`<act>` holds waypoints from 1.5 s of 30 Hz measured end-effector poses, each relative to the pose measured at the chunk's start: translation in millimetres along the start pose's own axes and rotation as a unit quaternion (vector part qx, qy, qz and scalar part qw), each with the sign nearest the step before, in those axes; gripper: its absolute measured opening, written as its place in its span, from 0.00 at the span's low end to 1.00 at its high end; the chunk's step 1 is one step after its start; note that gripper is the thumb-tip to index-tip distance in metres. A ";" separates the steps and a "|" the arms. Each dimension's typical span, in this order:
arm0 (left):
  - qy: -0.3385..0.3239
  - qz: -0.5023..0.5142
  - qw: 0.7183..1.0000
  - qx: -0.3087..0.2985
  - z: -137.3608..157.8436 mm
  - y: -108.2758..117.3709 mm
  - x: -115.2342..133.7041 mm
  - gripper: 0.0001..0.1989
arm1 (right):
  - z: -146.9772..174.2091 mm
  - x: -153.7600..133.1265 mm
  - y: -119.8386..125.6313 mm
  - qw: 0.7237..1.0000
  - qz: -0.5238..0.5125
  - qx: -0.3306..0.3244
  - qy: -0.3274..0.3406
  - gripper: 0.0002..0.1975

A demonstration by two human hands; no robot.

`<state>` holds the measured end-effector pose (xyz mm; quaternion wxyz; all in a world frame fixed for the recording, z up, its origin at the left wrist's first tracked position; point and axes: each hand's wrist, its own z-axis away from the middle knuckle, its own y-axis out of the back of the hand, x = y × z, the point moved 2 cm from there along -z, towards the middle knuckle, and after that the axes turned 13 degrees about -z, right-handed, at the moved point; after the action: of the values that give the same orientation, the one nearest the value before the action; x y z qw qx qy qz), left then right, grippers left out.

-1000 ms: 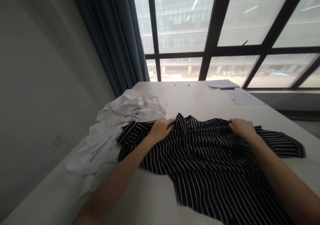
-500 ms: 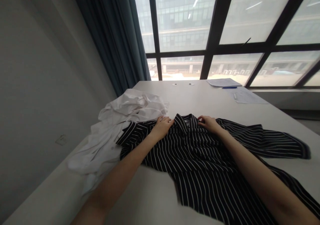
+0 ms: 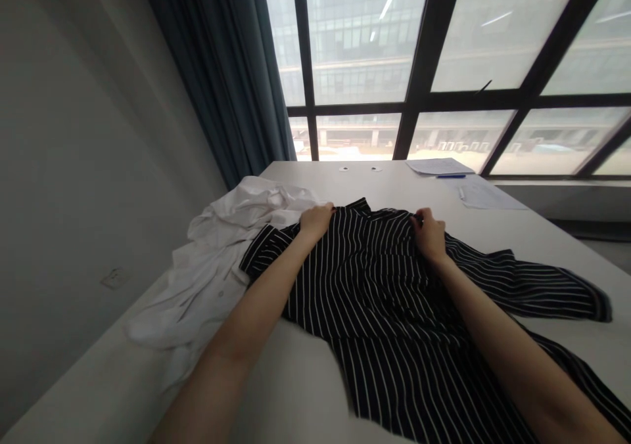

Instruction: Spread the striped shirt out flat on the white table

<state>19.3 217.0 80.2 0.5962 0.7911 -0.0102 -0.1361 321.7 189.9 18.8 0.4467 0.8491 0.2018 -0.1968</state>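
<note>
You're gripping the limp, light striped shirt (image 3: 374, 280) mid-frame, left hand (image 3: 315, 221) and right hand (image 3: 430, 232) fingers closed on its shoulders.

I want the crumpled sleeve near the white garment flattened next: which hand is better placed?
Probably the left hand. It grips the striped shirt at the shoulder right beside that short sleeve, next to the white garment. The right hand holds the other shoulder, farther off.

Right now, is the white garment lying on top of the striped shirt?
No, the white garment lies beside the striped shirt, whose sleeve overlaps it, while both hands grip the shirt's top edge.
</note>
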 end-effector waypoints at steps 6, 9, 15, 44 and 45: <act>0.003 -0.003 0.999 0.054 -16.6 3.4 15.6 0.18 | -18.7 -7.0 -6.5 0.999 0.027 0.022 -0.016 0.16; -0.026 -0.017 0.998 0.047 -12.0 -7.9 28.1 0.20 | -10.4 -5.7 -19.9 0.998 0.050 -0.039 -0.020 0.19; -0.112 -0.029 0.992 0.052 13.6 -13.1 50.8 0.18 | 14.8 -16.1 -38.8 0.987 0.066 -0.147 0.029 0.19; 0.015 -0.061 0.991 0.120 75.9 19.5 -78.5 0.09 | 10.8 -81.8 -46.8 0.962 -0.041 -0.244 0.120 0.22; 0.007 -0.056 0.990 0.128 74.1 22.0 -78.7 0.09 | 10.3 -89.2 -53.4 0.958 -0.052 -0.252 0.130 0.22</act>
<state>-70.1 155.0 98.3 0.4818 0.8611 0.0211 -0.1609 217.4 194.1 23.1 0.6051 0.7156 0.3451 -0.0506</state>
